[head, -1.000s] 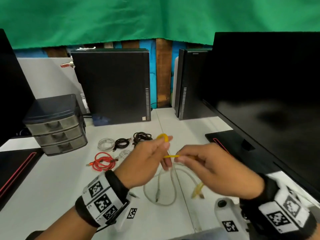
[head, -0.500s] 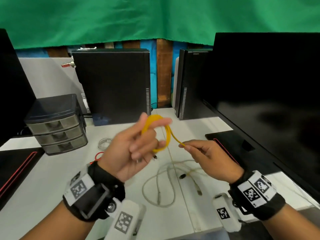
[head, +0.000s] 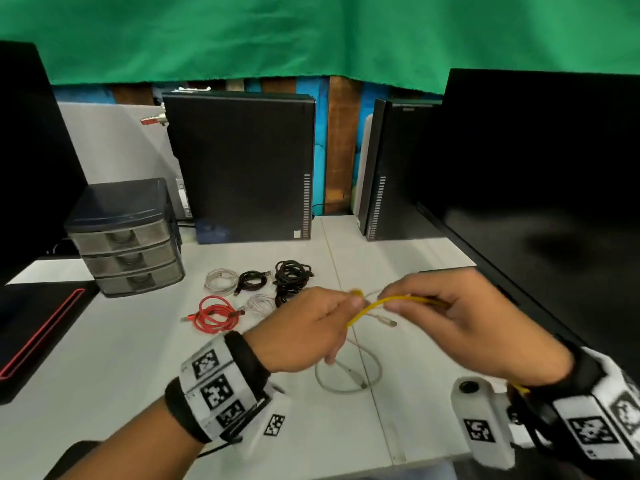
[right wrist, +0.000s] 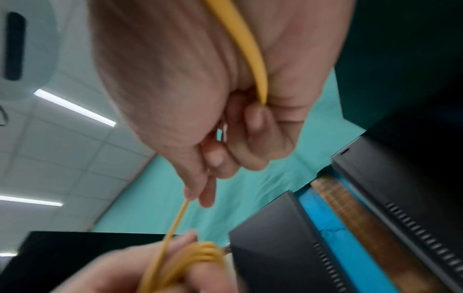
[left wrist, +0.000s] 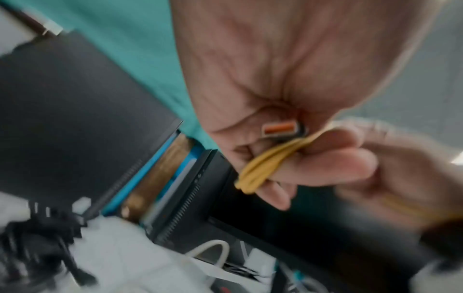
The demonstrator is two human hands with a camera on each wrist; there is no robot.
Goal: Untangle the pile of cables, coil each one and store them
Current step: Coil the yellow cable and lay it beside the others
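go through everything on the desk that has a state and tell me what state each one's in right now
yellow cable: part coiled, held above the desk.
left hand: grips the yellow loops.
right hand: pinches the free yellow length.
white cable: loose, uncoiled on the desk.
red cable: coiled, lying on the desk.
black cables: coiled.
drawer unit: all three drawers closed.
monitor: screen dark.

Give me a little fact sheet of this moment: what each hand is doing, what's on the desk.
Left hand: grips coiled loops of the yellow cable
Right hand: pinches the yellow cable's free length
Loose on desk: white cable, uncoiled
Coiled already: red cable, black cables, pale ones beside them
Storage: drawer unit, drawers closed
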